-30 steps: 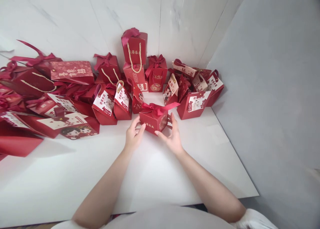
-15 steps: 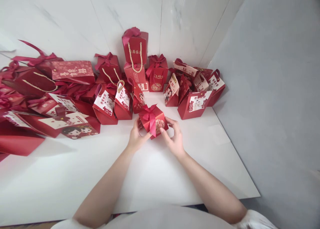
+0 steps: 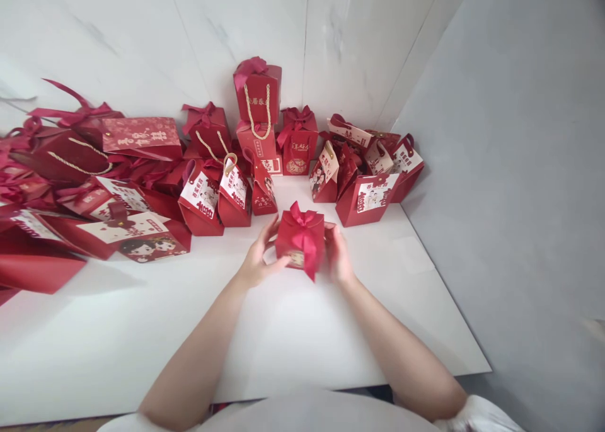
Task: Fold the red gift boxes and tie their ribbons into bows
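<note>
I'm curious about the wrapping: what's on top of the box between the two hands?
A red ribbon bow sits on top of the box, one tail hanging down its front. The surface directly beneath the bow is covered.

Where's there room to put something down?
The white table is bare between the forearms, in front of the held box, and between the right forearm and the grey wall. Red boxes crowd the table's back, most at left.

Through my single head-worn view, I look forward and down from behind and above the left hand (image 3: 259, 259) and right hand (image 3: 338, 255), far enough back to frame both forearms (image 3: 201, 344), the surface (image 3: 297, 344) beneath and the wall (image 3: 137, 35) beyond.
</note>
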`<action>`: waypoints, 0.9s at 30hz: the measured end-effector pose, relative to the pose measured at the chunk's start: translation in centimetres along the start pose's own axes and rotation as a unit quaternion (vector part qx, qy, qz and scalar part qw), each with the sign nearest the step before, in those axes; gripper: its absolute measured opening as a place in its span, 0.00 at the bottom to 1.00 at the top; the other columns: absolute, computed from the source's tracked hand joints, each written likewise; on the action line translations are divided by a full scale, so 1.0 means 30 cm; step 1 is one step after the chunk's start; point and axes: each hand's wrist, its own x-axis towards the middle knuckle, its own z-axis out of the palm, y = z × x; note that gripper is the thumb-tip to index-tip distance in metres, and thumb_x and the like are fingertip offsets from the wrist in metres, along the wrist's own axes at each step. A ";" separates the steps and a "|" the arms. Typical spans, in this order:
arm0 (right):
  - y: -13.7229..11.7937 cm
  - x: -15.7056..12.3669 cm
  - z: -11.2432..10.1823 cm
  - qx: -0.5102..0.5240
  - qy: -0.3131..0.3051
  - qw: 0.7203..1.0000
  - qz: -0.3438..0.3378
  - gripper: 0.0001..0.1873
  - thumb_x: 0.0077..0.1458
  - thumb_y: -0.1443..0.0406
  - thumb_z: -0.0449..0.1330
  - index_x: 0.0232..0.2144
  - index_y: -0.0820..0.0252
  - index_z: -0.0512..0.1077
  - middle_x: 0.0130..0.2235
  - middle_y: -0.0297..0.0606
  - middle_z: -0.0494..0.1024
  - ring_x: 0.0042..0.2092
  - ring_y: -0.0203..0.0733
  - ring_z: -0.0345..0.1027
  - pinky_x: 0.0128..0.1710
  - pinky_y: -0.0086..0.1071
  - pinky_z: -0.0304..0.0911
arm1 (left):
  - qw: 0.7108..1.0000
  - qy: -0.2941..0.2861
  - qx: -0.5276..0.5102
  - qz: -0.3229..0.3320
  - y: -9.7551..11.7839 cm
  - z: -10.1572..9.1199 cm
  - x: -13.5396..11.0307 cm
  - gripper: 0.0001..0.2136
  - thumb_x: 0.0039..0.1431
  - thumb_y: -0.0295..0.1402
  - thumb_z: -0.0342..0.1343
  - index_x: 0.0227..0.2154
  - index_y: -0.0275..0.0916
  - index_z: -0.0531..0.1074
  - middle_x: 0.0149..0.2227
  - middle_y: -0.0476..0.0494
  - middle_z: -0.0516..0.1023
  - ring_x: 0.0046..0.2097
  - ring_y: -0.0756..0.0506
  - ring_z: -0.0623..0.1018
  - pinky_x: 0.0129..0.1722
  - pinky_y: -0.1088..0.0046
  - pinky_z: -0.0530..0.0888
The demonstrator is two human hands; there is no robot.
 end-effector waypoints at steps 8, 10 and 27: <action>0.037 0.043 -0.054 0.164 0.115 0.962 0.186 0.32 0.59 0.40 0.47 0.18 0.56 0.59 0.36 0.41 0.79 0.42 0.46 0.75 0.43 0.40 0.68 | 0.954 0.301 0.009 -0.016 -0.018 -0.111 0.036 0.17 0.58 0.37 0.53 0.50 0.39 0.72 0.44 0.40 0.79 0.50 0.40 0.77 0.55 0.57 0.69; 0.027 0.044 -0.045 0.164 0.105 0.964 0.183 0.28 0.58 0.39 0.49 0.26 0.56 0.66 0.45 0.43 0.79 0.47 0.48 0.73 0.46 0.43 0.67 | 0.950 0.310 0.023 -0.029 -0.003 -0.103 0.036 0.17 0.62 0.43 0.52 0.48 0.39 0.73 0.43 0.40 0.79 0.47 0.41 0.77 0.53 0.59 0.70; 0.014 0.049 -0.061 0.297 0.032 0.922 0.247 0.25 0.54 0.42 0.58 0.38 0.56 0.73 0.29 0.34 0.78 0.37 0.41 0.74 0.46 0.37 0.68 | 0.947 -0.152 0.265 -0.094 0.478 0.015 0.062 0.26 0.62 0.53 0.49 0.59 0.47 0.65 0.60 0.42 0.70 0.62 0.39 0.69 0.60 0.60 0.66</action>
